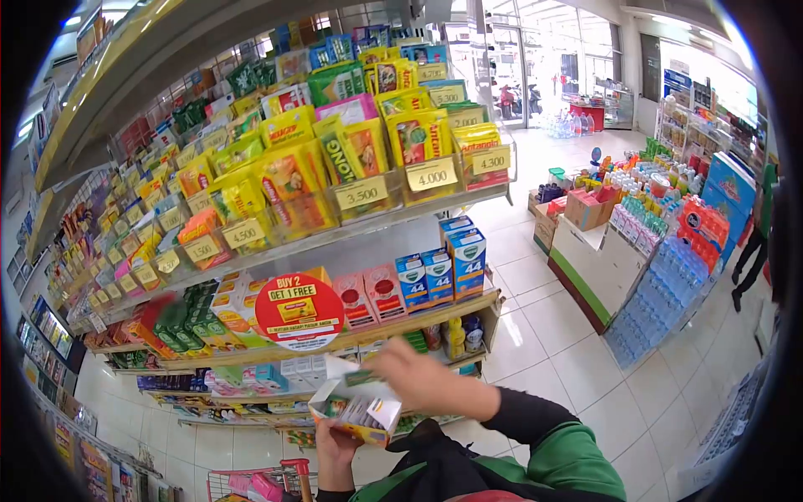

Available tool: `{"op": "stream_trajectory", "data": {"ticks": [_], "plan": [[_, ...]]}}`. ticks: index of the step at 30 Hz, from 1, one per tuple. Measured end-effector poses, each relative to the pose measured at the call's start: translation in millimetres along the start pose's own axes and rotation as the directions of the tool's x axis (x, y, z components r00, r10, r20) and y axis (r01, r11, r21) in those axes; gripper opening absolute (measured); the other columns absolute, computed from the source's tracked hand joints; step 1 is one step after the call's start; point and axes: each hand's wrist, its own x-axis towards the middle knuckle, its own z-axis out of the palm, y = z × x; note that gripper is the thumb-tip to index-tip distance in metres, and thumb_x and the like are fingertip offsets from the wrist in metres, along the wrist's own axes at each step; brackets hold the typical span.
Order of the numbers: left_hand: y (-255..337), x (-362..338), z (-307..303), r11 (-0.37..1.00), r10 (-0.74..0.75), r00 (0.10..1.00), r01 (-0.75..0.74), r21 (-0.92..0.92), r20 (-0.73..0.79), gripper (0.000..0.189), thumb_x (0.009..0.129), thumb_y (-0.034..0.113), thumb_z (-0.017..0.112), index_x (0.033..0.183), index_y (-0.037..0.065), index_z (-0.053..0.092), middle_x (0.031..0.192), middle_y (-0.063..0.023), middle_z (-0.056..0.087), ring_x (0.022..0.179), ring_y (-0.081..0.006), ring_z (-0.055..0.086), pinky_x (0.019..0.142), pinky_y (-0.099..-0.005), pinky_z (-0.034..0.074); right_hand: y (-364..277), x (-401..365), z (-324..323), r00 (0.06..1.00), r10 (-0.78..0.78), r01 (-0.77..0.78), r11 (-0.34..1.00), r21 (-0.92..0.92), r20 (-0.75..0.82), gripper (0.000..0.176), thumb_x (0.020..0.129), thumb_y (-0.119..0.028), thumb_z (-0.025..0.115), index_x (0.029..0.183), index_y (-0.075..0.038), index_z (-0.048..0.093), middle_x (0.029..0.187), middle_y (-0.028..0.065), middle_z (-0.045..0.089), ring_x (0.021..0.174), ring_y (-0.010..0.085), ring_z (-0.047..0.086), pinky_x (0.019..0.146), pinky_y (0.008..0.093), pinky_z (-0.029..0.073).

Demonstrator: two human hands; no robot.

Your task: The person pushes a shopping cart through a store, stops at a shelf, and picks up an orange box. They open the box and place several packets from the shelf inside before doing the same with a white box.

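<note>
My left hand (336, 450) holds the open box (385, 411) from below, its fingers pinching the lower side, in front of the shelf (196, 366) with the round red sign (299, 306). My right hand (403, 369) is over the box's opening, its fingers bent and blurred, so I cannot tell whether they pinch anything; small packets (355, 410) lie inside the box.

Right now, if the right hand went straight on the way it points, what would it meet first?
Most likely the raised white flap of the open box in the left hand, though depth is unclear.
</note>
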Motion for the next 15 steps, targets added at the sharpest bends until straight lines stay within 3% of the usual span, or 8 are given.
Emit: {"op": "stream_trajectory", "data": {"ticks": [2,4,6,7,10,12,14,15], "plan": [[-1.3,0.8,-19.3,0.996,-0.065,0.997,0.062,-0.060,-0.044,0.065,0.065,0.023,0.049,0.127,0.011,0.032,0.124,-0.0169,0.043,0.111,-0.0376,0.045,0.085,-0.0571,0.037,15.5,9.2,-46.6,0.956,-0.193,0.160,0.974,-0.159,-0.221,0.029,0.073,0.004,0.051,0.101,-0.002,0.048,0.089,0.0127,0.046,0.078,0.0242,0.052,0.059,0.0285,0.047],[3.8,-4.4,-30.8,0.997,-0.064,0.996,0.061,-0.054,-0.056,0.066,0.065,0.024,0.049,0.127,0.012,0.031,0.125,-0.0169,0.042,0.112,-0.0384,0.044,0.084,-0.0584,0.037,29.5,10.0,-92.6,0.904,-0.090,0.038,0.991,-0.132,-0.419,0.020,0.082,0.002,0.046,0.101,-0.002,0.047,0.091,0.0109,0.046,0.070,0.0189,0.051,0.058,0.0260,0.046],[7.7,-6.5,-45.3,0.997,-0.065,0.996,0.061,-0.052,-0.065,0.067,0.065,0.024,0.049,0.128,0.013,0.030,0.126,-0.0169,0.041,0.112,-0.0393,0.043,0.083,-0.0596,0.036,36.3,26.2,-138.8,0.732,0.019,0.019,0.999,0.049,-0.681,0.022,0.080,0.006,0.039,0.098,-0.002,0.049,0.083,0.0097,0.052,0.062,0.0141,0.053,0.054,0.0257,0.044],[10.2,-6.2,-54.8,1.000,-0.028,0.994,0.027,-0.004,-0.102,0.067,0.063,0.029,0.049,0.126,0.013,0.033,0.126,-0.0167,0.040,0.113,-0.0397,0.041,0.084,-0.0620,0.032,40.1,35.2,-163.8,0.707,0.122,0.094,0.960,0.263,-0.696,0.019,0.080,0.005,0.037,0.093,0.000,0.049,0.077,0.0071,0.054,0.060,0.0104,0.051,0.052,0.0230,0.042],[26.6,-11.2,-54.5,0.998,0.003,0.984,0.009,0.065,-0.180,0.068,0.061,0.033,0.050,0.125,0.014,0.036,0.127,-0.0166,0.040,0.115,-0.0411,0.039,0.084,-0.0646,0.029,53.6,71.5,-236.2,0.700,0.139,-0.196,0.981,-0.002,-0.701,0.020,0.083,-0.014,0.035,0.079,-0.001,0.049,0.067,0.0090,0.055,0.057,0.0126,0.049,0.052,0.0284,0.039],[31.8,-6.6,-57.6,0.998,0.045,0.981,-0.036,0.053,-0.191,0.068,0.061,0.032,0.051,0.125,0.014,0.036,0.126,-0.0160,0.040,0.114,-0.0416,0.039,0.082,-0.0658,0.029,51.1,102.4,-261.4,0.833,0.230,-0.271,0.963,-0.008,-0.503,0.029,0.086,-0.026,0.036,0.090,-0.005,0.055,0.076,0.0095,0.058,0.053,0.0120,0.052,0.045,0.0229,0.040],[33.1,-0.3,-67.9,0.999,0.013,0.985,-0.006,0.039,-0.173,0.067,0.061,0.032,0.051,0.124,0.014,0.037,0.125,-0.0152,0.041,0.113,-0.0405,0.040,0.082,-0.0652,0.030,82.3,135.9,-276.0,0.926,0.089,-0.252,0.870,-0.425,-0.368,0.034,0.086,-0.028,0.035,0.091,-0.004,0.058,0.075,0.0112,0.057,0.065,0.0180,0.055,0.047,0.0262,0.042],[34.1,2.2,-65.6,0.997,0.068,0.986,-0.062,0.045,-0.153,0.066,0.063,0.032,0.050,0.125,0.014,0.035,0.125,-0.0153,0.042,0.113,-0.0385,0.041,0.083,-0.0627,0.032,81.7,149.6,-279.6,0.925,0.242,-0.364,0.789,-0.495,-0.294,0.035,0.086,-0.030,0.035,0.095,-0.004,0.058,0.084,0.0145,0.055,0.077,0.0236,0.053,0.055,0.0290,0.044]]}}
